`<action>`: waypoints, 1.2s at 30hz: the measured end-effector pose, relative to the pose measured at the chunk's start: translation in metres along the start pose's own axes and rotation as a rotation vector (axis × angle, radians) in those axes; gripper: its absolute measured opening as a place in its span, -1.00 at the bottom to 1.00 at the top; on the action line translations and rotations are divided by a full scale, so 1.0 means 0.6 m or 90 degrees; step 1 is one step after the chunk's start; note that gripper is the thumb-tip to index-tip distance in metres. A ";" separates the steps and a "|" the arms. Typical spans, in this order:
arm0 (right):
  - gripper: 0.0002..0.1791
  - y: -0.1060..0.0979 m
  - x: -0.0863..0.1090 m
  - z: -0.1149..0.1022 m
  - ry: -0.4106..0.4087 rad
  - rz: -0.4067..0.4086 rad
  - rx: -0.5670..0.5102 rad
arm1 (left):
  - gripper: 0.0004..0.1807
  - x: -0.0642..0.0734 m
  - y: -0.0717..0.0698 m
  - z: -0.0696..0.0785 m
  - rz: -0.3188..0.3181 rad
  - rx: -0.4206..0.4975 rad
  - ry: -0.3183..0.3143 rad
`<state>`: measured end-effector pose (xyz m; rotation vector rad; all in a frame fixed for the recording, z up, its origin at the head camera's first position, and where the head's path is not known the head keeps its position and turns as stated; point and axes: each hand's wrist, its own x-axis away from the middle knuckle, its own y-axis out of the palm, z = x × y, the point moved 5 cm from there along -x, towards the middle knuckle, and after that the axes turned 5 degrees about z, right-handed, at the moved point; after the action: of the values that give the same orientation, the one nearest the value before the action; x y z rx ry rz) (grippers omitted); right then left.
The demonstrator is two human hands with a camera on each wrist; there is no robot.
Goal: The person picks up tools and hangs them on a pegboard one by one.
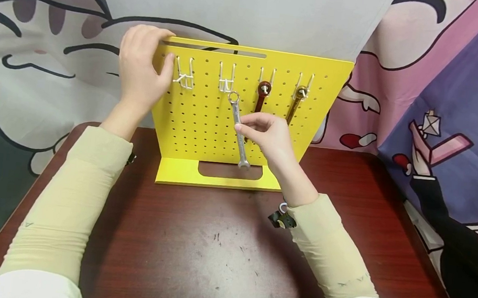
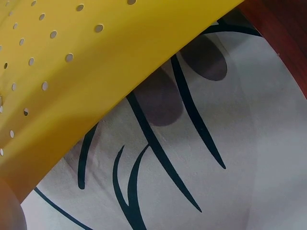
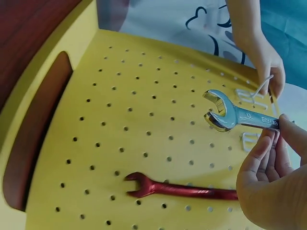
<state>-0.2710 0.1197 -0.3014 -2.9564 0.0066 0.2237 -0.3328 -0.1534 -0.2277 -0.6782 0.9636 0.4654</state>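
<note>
A yellow pegboard (image 1: 198, 121) stands upright on the table. My left hand (image 1: 143, 65) grips its upper left corner, thumb in front and fingers over the top edge. Between thumb and fingers, my right hand (image 1: 274, 135) pinches a silver combination wrench (image 1: 240, 142) in front of the board. The wrench's ring end points up, just below the second white hook (image 1: 226, 83), and appears apart from it. Its open end (image 3: 220, 111) faces the board's base in the right wrist view. A red wrench (image 1: 259, 104) and a brownish-gold wrench (image 1: 292, 111) hang on the two right hooks.
The leftmost white hook (image 1: 184, 79) bears no tool. The board's base (image 1: 176, 174) has a cut-out slot and rests on the dark red wooden table (image 1: 195, 241). Cartoon-printed cloth (image 1: 77, 76) hangs behind and to the right.
</note>
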 end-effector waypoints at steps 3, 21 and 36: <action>-0.79 0.010 -0.007 -0.011 -0.004 -0.003 -0.001 | -0.66 0.000 -0.001 0.001 -0.001 -0.003 0.000; -0.72 0.040 -0.058 0.007 0.038 0.035 -0.022 | -0.62 0.002 -0.004 0.005 -0.008 -0.030 0.065; -0.75 0.060 -0.073 0.018 0.020 0.068 -0.039 | -0.64 0.002 -0.005 0.004 -0.006 -0.014 0.038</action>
<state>-0.3165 0.0854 -0.3115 -3.0242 0.1651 0.1959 -0.3291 -0.1538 -0.2267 -0.7204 1.0124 0.4498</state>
